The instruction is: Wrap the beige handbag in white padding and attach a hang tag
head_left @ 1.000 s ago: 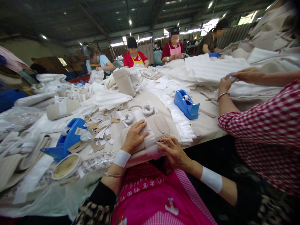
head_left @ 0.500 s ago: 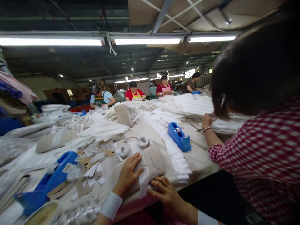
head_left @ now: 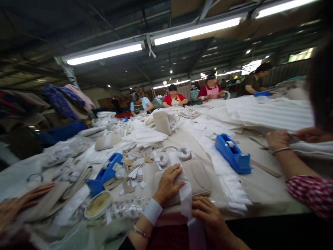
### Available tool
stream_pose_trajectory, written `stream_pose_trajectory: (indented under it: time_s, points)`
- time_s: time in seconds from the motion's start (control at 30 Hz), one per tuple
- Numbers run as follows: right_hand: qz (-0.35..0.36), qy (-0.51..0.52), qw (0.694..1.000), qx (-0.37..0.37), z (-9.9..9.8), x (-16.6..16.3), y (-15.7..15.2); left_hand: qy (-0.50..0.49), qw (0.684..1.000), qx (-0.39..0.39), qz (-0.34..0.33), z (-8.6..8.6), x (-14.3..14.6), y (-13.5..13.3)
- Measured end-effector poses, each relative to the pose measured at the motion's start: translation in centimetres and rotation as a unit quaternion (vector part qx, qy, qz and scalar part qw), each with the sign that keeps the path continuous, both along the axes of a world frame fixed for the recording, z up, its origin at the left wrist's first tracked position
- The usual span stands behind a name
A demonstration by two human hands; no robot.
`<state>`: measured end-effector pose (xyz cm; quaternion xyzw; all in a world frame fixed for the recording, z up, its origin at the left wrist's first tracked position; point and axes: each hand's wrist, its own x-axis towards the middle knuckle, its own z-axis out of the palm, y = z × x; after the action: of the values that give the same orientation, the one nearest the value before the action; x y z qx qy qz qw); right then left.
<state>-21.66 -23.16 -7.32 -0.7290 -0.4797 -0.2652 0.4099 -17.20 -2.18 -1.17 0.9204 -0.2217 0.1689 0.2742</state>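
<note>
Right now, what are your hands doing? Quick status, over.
Left hand flat on the beige pouch. Right hand at its near edge, by the white strip draped over it. Tape rolls just beyond; nothing blocking.

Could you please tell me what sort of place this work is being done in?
Most likely a factory packing or finishing floor. A long shared table is heaped with white fabric pieces, blue tape dispensers stand among them, and several people work side by side under strip lights.
</note>
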Motion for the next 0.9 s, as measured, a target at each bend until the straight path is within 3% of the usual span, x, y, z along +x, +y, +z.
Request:
stream_pose_trajectory:
  time_s: [0.3, 0.57, 0.9]
  points:
    - [0.043, -0.033, 0.999, -0.005, -0.4, 0.6, -1.2, 0.008, 1.0, 0.002, 0.006, -0.2, 0.1, 0.1]
    - [0.043, 0.047, 0.997, 0.045, -1.0, -0.3, -1.7, -0.017, 1.0, 0.021, 0.007, -0.2, 0.3, -0.3]
    - [0.047, 0.08, 0.996, 0.019, -1.1, -1.5, -2.8, -0.04, 0.999, 0.032, -0.005, -0.8, 0.8, -0.2]
